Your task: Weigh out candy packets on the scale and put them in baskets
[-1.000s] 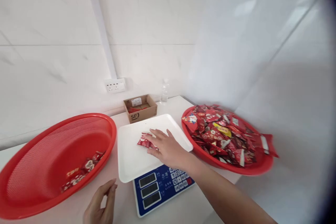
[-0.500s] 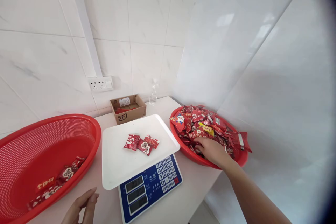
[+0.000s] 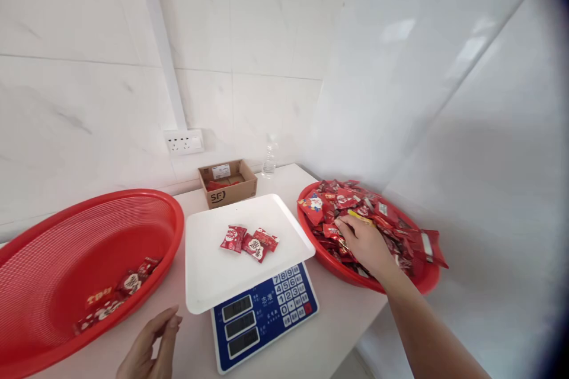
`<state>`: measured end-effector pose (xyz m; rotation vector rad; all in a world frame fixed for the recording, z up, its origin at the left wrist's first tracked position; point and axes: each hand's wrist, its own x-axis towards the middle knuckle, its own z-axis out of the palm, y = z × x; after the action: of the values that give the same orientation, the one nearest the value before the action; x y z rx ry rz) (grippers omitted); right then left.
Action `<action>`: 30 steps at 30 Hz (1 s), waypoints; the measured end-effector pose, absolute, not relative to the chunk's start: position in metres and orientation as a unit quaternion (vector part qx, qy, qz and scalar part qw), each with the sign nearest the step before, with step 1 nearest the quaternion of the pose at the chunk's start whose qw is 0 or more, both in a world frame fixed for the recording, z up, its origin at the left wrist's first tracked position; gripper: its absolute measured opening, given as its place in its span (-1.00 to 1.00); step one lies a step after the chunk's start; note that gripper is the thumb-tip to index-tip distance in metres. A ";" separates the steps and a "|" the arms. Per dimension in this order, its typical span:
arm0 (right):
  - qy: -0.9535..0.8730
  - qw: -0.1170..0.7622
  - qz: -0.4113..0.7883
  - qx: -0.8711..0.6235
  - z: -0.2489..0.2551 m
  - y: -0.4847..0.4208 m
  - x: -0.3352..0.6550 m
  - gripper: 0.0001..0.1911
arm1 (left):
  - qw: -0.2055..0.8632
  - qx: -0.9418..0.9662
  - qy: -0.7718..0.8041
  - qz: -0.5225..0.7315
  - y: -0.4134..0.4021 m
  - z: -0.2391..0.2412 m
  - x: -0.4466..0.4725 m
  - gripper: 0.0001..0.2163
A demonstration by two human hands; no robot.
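Right hand (image 3: 367, 249), grip unclear, is laid on packets (image 3: 349, 198) heaped in the four-o'clock basket (image 3: 329, 265); fewer are held in the eight-o'clock basket (image 3: 80, 249); left hand (image 3: 138, 349), fingertips together, is held at seven.

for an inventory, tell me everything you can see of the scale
The scale has a plastic-looking white tray over a blue panel with three dark, blurred displays, number keys and a red key. It stands angled on the white table between two red baskets; three red packets lie on the tray. Neither left hand nor right hand touches it.
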<state>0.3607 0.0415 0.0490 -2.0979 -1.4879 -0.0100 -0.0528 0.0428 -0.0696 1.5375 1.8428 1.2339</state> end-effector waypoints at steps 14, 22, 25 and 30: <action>-0.714 0.227 0.117 -0.652 0.048 0.094 0.227 -0.70 | 0.225 0.609 0.582 0.490 0.031 -0.039 -0.033 -0.74; -0.728 0.220 0.133 -0.635 0.052 0.099 0.223 -0.72 | 0.219 0.628 0.559 0.496 0.028 -0.038 -0.032 -0.80; -0.694 0.274 0.118 -0.655 0.053 0.108 0.228 -0.69 | 0.221 0.627 0.557 0.499 0.027 -0.037 -0.032 -0.80; -0.662 0.357 0.151 -0.641 0.049 0.126 0.242 -0.57 | 0.228 0.626 0.560 0.493 0.027 -0.038 -0.032 -0.78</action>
<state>0.2416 0.1258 0.0489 -1.6548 -1.7098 0.3908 -0.0316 0.0274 -0.0380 1.7235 1.5414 1.3572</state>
